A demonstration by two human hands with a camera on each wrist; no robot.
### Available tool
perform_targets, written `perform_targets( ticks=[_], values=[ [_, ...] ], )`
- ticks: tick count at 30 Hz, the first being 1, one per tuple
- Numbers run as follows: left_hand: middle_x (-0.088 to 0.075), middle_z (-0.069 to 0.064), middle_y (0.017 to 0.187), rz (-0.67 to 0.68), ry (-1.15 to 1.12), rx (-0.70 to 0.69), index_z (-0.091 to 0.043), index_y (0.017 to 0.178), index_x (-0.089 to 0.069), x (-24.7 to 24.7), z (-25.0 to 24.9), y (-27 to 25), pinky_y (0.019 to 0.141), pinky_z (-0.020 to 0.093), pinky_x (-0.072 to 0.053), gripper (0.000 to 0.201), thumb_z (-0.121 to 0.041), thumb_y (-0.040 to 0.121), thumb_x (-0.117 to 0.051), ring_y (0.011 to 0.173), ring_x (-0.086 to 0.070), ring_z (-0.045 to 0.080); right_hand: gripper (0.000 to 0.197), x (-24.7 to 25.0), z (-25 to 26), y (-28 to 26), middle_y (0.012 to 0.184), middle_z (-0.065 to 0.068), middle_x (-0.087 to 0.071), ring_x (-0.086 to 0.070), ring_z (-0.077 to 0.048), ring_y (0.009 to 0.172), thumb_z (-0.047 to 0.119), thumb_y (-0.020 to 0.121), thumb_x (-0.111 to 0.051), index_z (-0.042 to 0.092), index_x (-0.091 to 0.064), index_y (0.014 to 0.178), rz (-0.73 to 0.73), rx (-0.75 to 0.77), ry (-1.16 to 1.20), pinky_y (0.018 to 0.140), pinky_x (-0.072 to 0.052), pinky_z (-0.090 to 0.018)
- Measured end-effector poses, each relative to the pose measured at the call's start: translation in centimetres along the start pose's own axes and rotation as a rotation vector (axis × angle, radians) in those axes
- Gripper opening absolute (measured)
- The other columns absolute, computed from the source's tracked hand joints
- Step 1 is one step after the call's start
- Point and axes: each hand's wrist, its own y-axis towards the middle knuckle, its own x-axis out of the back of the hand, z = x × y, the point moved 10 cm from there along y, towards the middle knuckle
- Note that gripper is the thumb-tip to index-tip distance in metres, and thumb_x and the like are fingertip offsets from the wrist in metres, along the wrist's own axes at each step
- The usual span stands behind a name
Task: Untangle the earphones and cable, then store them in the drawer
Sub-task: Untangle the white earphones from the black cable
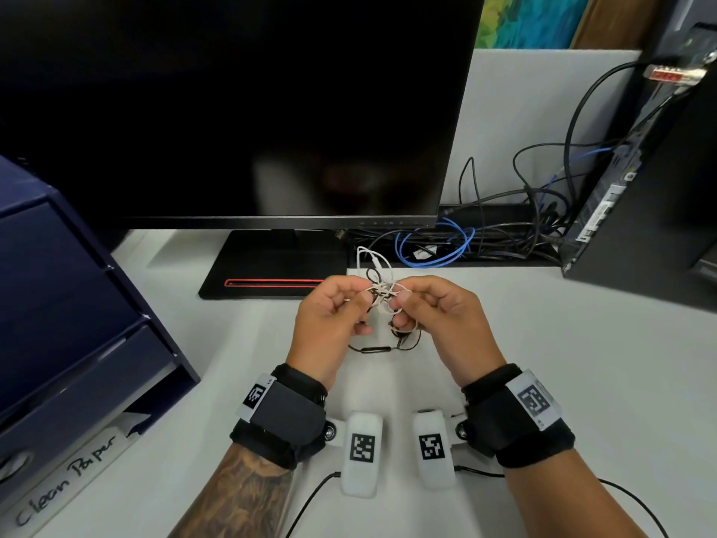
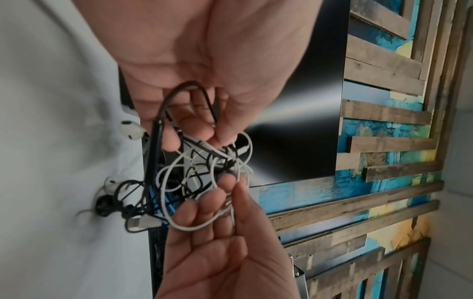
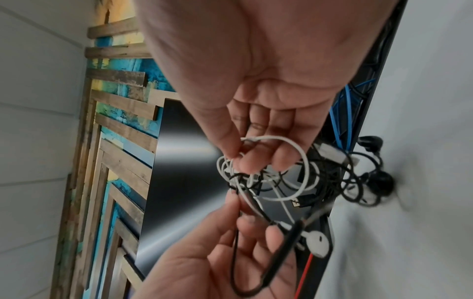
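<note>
A tangle of white and black cords [image 1: 382, 290] hangs above the white desk [image 1: 582, 363], in front of the monitor stand. My left hand [image 1: 361, 301] pinches its left side and my right hand [image 1: 399, 301] pinches its right side. In the left wrist view my left hand [image 2: 221, 139] grips the knot [image 2: 204, 168]; a white earbud [image 2: 132, 131] and a black earbud [image 2: 103, 204] dangle. In the right wrist view my right hand [image 3: 238, 156] pinches a white strand of the tangle [image 3: 268, 180]. A navy drawer unit [image 1: 70, 312] stands at the left.
A dark monitor [image 1: 232, 110] on a black stand [image 1: 271, 266] fills the back. A black computer tower [image 1: 640, 207] stands at the right, with a heap of black and blue cables [image 1: 485, 234] beside it. A tray labelled "Clean Paper" [image 1: 66, 479] lies at the near left.
</note>
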Motion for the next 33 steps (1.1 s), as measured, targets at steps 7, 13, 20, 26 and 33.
perform_targets(
  ticks=[7,13,20,26,33],
  values=[
    [-0.064,0.001,0.084,-0.147,-0.008,-0.036,-0.015,0.098,-0.066,2.0,-0.5,0.5,0.062,0.026,-0.052,0.017,-0.002,0.1,-0.055,0.067,-0.056,0.006,0.011,2.6,0.2,0.5,0.075,0.008,-0.064,-0.057,-0.008,0.072,0.014,0.1,-0.06,0.019,-0.066,0.093,-0.164,0.019,-0.041,0.073,-0.05,-0.023],
    [-0.068,-0.001,0.085,-0.255,0.019,-0.056,-0.02,0.098,-0.068,3.1,-0.5,0.3,0.06,0.025,-0.052,0.018,-0.005,0.099,-0.057,0.069,-0.058,0.003,0.011,3.4,0.5,0.5,0.077,0.021,-0.067,-0.06,0.004,0.075,0.017,0.099,-0.063,0.023,-0.066,0.09,-0.221,0.041,-0.095,0.068,-0.051,-0.017],
    [-0.076,-0.004,0.099,-0.143,0.045,-0.016,-0.019,0.102,-0.076,1.5,-0.9,-0.1,0.08,0.024,-0.052,0.016,-0.013,0.096,-0.063,0.092,-0.067,0.004,0.017,3.9,0.1,0.5,0.072,0.018,-0.066,-0.059,-0.009,0.073,0.024,0.1,-0.061,0.024,-0.074,0.089,-0.229,-0.021,-0.076,0.071,-0.048,-0.016],
    [-0.073,-0.014,0.087,-0.101,0.096,-0.021,-0.011,0.095,-0.08,0.8,-0.9,-0.1,0.066,0.005,-0.043,0.017,-0.014,0.097,-0.063,0.074,-0.06,-0.01,0.036,2.6,-0.4,0.6,0.094,0.003,-0.073,-0.067,-0.017,0.086,0.022,0.105,-0.051,0.032,-0.07,0.076,-0.149,-0.056,0.027,0.093,-0.054,-0.047],
    [-0.067,-0.01,0.087,-0.108,0.144,-0.064,-0.019,0.091,-0.069,1.3,-0.7,0.3,0.067,0.01,-0.043,0.007,-0.015,0.096,-0.065,0.074,-0.056,-0.004,0.032,2.0,0.3,0.6,0.101,-0.009,-0.075,-0.063,-0.025,0.066,0.013,0.105,-0.045,0.02,-0.06,0.077,-0.129,-0.067,0.131,0.082,-0.054,-0.045]
  ],
)
